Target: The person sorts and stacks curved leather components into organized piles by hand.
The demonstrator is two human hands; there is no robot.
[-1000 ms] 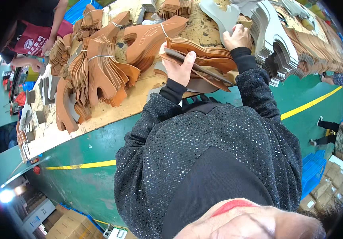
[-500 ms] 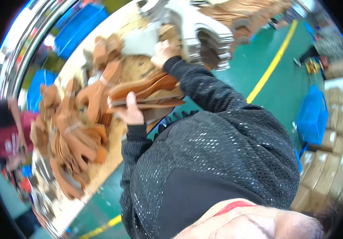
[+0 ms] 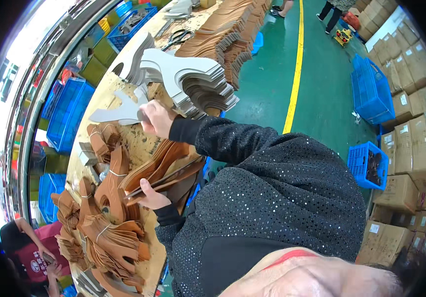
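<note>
My left hand (image 3: 153, 196), thumb on top, grips the near end of brown leather-like cut pieces (image 3: 161, 161). The pieces are fanned in layers along the table's near edge. Farther up the table, my right hand (image 3: 159, 119) is closed around a small dark grey rounded thing (image 3: 142, 115), whose kind I cannot make out. It is beside a flat pale grey curved piece (image 3: 119, 111) lying on the board. Just beyond that hand rises a stack of white curved pieces (image 3: 186, 74).
Tied brown bundles (image 3: 109, 222) cover the near left of the table (image 3: 146, 232). Long brown stacks (image 3: 223, 34) and black-handled scissors (image 3: 181, 35) lie at the far end. Blue crates (image 3: 69, 116) and a person in dark red (image 3: 39, 252) are at left; cartons (image 3: 406, 148) line the right.
My view has turned, so more of the far table and floor shows. My right hand is now closer to the pale grey piece, with the dark thing visible. My left hand stays on the brown pieces.
</note>
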